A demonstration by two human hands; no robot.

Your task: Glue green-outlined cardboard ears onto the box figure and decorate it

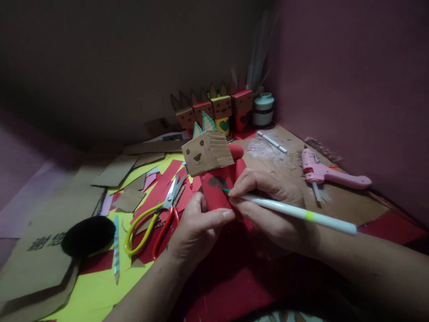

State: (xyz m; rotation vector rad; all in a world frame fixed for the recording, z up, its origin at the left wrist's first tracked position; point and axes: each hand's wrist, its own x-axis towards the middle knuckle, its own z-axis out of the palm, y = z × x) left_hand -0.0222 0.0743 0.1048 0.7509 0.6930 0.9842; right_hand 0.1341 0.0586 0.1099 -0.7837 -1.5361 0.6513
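My left hand [201, 221] grips the lower part of a cardboard animal figure [211, 154], thumb across its front. The figure has a box head with a drawn face, green-edged ears and a red paper body [214, 201]. A dark patch is coloured on the body's front. In my right hand [271, 205] a white marker [298, 212] with a yellow-green band is held near its green tip. That tip touches or nearly touches the body beside the dark patch. Scissors [167, 205] with yellow and red handles lie left of my left hand.
Several similar figures [214, 107] stand at the back beside a pale green-lidded jar [263, 109]. A pink glue gun [330, 172] and a thin white stick [272, 142] lie right. Cardboard pieces [115, 170], paper scraps, a pencil [116, 250] and a black oval [89, 236] are left.
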